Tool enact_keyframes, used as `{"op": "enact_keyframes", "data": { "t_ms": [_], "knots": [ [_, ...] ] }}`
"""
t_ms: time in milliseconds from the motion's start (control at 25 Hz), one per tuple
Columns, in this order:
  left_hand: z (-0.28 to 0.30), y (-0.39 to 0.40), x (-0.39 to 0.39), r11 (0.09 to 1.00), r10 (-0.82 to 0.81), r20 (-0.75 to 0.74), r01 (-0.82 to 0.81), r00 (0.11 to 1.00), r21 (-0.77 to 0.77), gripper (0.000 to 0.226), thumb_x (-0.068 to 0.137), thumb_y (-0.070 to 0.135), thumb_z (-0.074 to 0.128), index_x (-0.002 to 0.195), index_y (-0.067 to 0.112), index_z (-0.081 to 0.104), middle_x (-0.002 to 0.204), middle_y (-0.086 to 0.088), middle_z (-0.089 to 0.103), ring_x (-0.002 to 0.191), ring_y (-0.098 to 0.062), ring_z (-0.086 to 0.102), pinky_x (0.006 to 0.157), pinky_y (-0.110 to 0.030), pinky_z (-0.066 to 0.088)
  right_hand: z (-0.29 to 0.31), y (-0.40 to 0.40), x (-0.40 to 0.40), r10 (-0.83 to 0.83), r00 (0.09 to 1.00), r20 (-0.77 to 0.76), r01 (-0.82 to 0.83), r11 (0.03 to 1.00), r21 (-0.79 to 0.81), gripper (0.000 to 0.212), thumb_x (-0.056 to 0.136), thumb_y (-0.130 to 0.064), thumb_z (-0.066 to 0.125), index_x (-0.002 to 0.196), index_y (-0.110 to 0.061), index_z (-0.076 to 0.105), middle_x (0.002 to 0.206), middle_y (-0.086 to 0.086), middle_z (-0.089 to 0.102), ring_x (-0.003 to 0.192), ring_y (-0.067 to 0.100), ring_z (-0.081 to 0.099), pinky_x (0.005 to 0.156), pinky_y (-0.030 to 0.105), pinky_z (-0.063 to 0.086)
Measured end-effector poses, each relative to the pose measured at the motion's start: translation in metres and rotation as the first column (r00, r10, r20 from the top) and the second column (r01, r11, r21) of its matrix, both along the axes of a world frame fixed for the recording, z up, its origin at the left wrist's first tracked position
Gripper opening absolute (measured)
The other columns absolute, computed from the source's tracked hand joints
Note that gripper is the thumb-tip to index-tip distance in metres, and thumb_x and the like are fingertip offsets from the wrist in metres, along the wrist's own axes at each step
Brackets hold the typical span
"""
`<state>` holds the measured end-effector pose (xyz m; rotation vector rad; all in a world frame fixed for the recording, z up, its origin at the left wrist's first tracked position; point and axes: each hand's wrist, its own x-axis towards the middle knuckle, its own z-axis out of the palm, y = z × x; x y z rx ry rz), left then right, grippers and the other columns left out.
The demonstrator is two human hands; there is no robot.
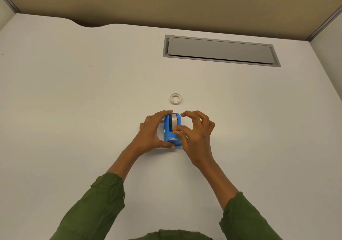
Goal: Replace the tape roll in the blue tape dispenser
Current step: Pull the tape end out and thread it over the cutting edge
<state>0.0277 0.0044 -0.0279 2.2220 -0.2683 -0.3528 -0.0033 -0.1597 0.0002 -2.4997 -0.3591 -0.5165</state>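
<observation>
Gripping the blue tape dispenser (169, 128), the left hand (150, 131) steadies it while the right hand's (197, 134) thumb touches its roll (174, 122)

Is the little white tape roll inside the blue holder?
No, the little white tape roll lies flat on the table beyond the blue holder, apart from it.

Glossy blue plastic dispenser (172, 130) (smooth), matt white desk (74, 101).
</observation>
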Motion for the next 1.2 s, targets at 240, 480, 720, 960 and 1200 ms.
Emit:
{"op": "enact_keyframes", "data": {
  "t_ms": [240,480,720,960,1200],
  "knots": [
    [0.0,-0.001,-0.001,1.0,0.004,0.008,-0.004,1.0,-0.01,0.098,0.055,0.038,0.085,0.134,0.036,0.028,0.14,0.006,0.041,0.119,-0.015,0.041,0.096,-0.032,0.027,-0.007,0.001,-0.01,-0.002,0.997,0.077,0.004,1.0,-0.025,0.006,0.076,-0.019,0.073,0.076,-0.013,0.072,0.114,0.015,0.066,0.115,0.026,0.041,0.083,0.041,0.027],
    [-0.001,-0.001,0.0,1.0,-0.004,0.004,0.004,1.0,-0.01,0.097,0.056,0.04,0.084,0.135,0.035,0.028,0.142,0.005,0.04,0.12,-0.016,0.042,0.097,-0.033,0.029,-0.017,0.0,-0.018,-0.036,0.991,0.132,0.046,0.996,-0.076,0.009,0.08,-0.025,0.071,0.077,-0.017,0.07,0.115,0.011,0.067,0.115,0.025,0.042,0.081,0.043,0.029],
    [-0.001,0.0,0.0,1.0,-0.014,0.007,0.014,1.0,-0.008,0.096,0.057,0.042,0.083,0.135,0.035,0.027,0.142,0.006,0.04,0.119,-0.015,0.043,0.098,-0.035,0.031,-0.018,0.003,-0.022,-0.058,0.973,0.225,0.076,0.994,-0.073,0.007,0.081,-0.024,0.068,0.079,-0.018,0.071,0.111,0.011,0.068,0.113,0.025,0.045,0.081,0.042,0.028],
    [-0.004,0.001,0.0,1.0,-0.006,0.007,0.006,1.0,-0.012,0.095,0.057,0.044,0.083,0.134,0.038,0.027,0.141,0.007,0.04,0.118,-0.014,0.043,0.1,-0.037,0.031,-0.022,0.004,-0.028,-0.06,0.966,0.251,0.083,0.993,-0.082,0.012,0.071,-0.013,0.081,0.078,-0.015,0.072,0.109,0.013,0.07,0.111,0.025,0.045,0.081,0.041,0.027],
    [-0.005,0.001,0.0,1.0,-0.011,0.01,0.011,1.0,-0.012,0.095,0.056,0.046,0.082,0.132,0.044,0.026,0.141,0.01,0.04,0.116,-0.01,0.042,0.099,-0.035,0.031,-0.028,0.002,-0.031,-0.053,0.951,0.305,0.097,0.987,-0.132,0.007,0.074,-0.014,0.078,0.078,-0.015,0.072,0.109,0.009,0.068,0.109,0.024,0.046,0.078,0.043,0.03]
  ]
}}
